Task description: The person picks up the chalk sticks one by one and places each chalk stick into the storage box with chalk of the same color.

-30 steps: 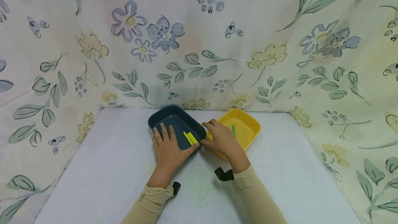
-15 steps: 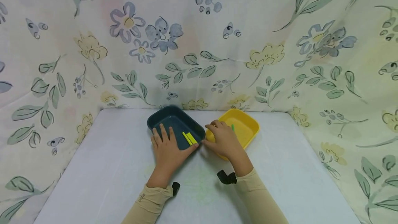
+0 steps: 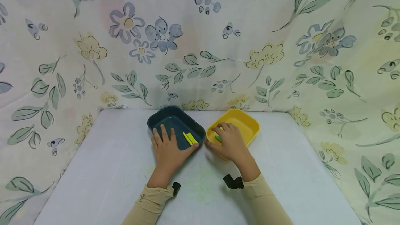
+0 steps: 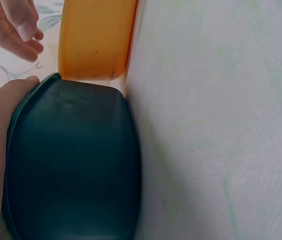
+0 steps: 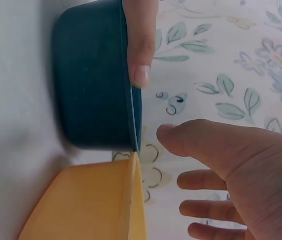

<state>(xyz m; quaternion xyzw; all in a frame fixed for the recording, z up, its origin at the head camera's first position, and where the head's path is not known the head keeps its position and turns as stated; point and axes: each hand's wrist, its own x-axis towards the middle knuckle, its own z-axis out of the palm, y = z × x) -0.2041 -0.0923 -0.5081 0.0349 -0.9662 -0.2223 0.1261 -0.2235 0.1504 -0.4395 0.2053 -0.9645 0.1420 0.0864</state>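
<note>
My left hand (image 3: 168, 153) rests on the near side of a dark teal tray (image 3: 172, 122), fingers straight and spread over it. Its thumb (image 4: 23, 87) lies along the rim. Inside that tray, short yellow sticks (image 3: 190, 138) lie side by side near the thumb tip. Over the left part of a yellow tray (image 3: 247, 127) hovers my right hand (image 3: 229, 143), thumb and fingers apart. A green stick (image 3: 217, 138) shows below the gap between them. In the right wrist view nothing is between this thumb and the fingers. The hand hides part of the yellow tray's inside.
Both trays stand close together, corners nearly touching, towards the back of a white-covered table (image 3: 125, 169). A floral cloth (image 3: 200, 44) hangs behind and at the sides. A black wrist-worn piece (image 3: 232, 182) sits by the right cuff, another (image 3: 176, 187) by the left.
My right hand has moved right, from beside the teal tray's corner to over the yellow tray. A green stick now shows between its thumb and fingers. The left hand stays in place.
</note>
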